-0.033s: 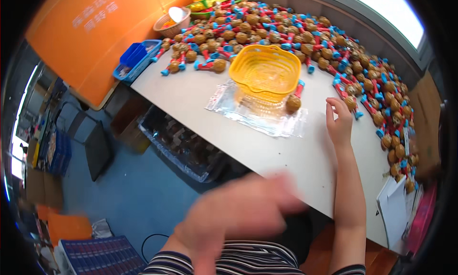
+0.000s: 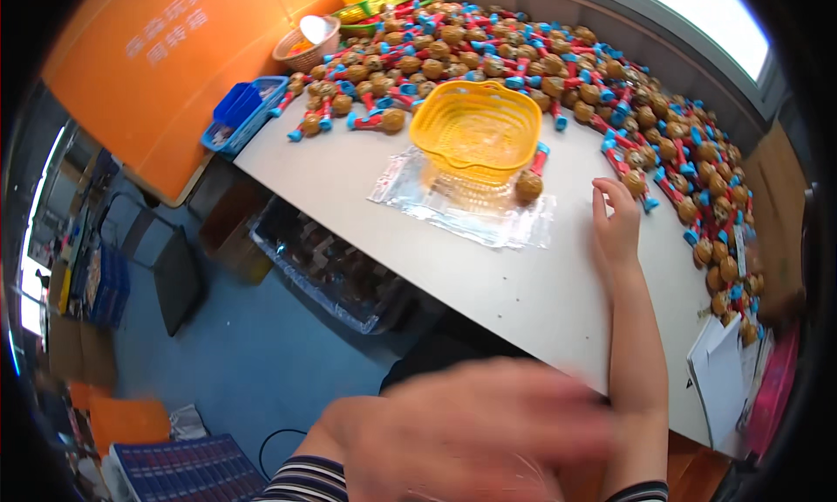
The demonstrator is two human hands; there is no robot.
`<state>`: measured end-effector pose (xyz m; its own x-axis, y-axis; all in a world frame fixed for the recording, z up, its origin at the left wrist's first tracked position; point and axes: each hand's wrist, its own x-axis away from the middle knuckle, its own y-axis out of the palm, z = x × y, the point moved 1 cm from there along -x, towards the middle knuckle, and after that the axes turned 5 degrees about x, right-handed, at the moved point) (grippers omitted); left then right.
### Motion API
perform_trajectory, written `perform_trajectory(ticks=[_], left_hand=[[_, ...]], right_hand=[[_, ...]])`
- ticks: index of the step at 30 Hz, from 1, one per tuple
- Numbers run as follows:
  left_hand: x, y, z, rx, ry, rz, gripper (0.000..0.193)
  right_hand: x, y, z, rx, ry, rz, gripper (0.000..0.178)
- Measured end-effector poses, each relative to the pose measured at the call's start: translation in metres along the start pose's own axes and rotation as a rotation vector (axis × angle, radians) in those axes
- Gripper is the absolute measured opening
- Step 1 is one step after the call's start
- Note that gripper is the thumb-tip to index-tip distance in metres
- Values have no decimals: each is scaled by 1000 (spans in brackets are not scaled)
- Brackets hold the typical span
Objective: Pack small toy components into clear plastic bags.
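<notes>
My left hand (image 2: 479,415) is low in the middle, in front of my body and short of the table's near edge. Motion smears its fingers, so their pose and any held thing are unclear. My right hand (image 2: 617,219) is at the right side of the table, fingers loosely bent, a gap by the thumb and nothing visible in it. Just beyond it lies a brown ball-headed toy (image 2: 634,184) with a red stem and blue end. A yellow plastic basket (image 2: 475,166) stands on clear plastic bags (image 2: 453,214); a similar toy (image 2: 529,186) lies at its right.
A large heap of such toys (image 2: 453,36) runs along the white table's (image 2: 418,262) back and right. Blue baskets (image 2: 240,110) stand at the left corner by an orange panel (image 2: 157,84). White papers (image 2: 719,371) lie at the right edge. Below is a dark bin (image 2: 323,267).
My left hand has swung right and a little lower. My right hand stays in about the same place, and the view has shifted slightly.
</notes>
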<state>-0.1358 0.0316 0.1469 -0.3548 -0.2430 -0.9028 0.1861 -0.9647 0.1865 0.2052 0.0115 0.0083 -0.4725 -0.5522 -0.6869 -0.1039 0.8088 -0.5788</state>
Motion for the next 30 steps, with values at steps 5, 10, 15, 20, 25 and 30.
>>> perform_trajectory(ticks=[5, 10, 15, 20, 25, 30], left_hand=[[-19, 42, 9, 354, -208, -248, 49], [-19, 23, -22, 583, -37, -358, 48], [4, -21, -72, -734, -557, 264, 24], [51, -86, -185, -1353, -1018, -168, 67], [74, -100, -211, -1695, -692, -154, 43], [78, -108, -196, -1516, -778, -36, 23]], right_hand=[[6, 3, 3, -32, 89, 26, 13], [21, 11, -20, -57, -29, -177, 17], [25, 24, -42, 60, 30, -267, 36], [27, 26, -43, 47, -64, -298, 55], [30, 28, -53, 25, -64, -366, 59], [23, 22, -71, -12, -33, -291, 57]])
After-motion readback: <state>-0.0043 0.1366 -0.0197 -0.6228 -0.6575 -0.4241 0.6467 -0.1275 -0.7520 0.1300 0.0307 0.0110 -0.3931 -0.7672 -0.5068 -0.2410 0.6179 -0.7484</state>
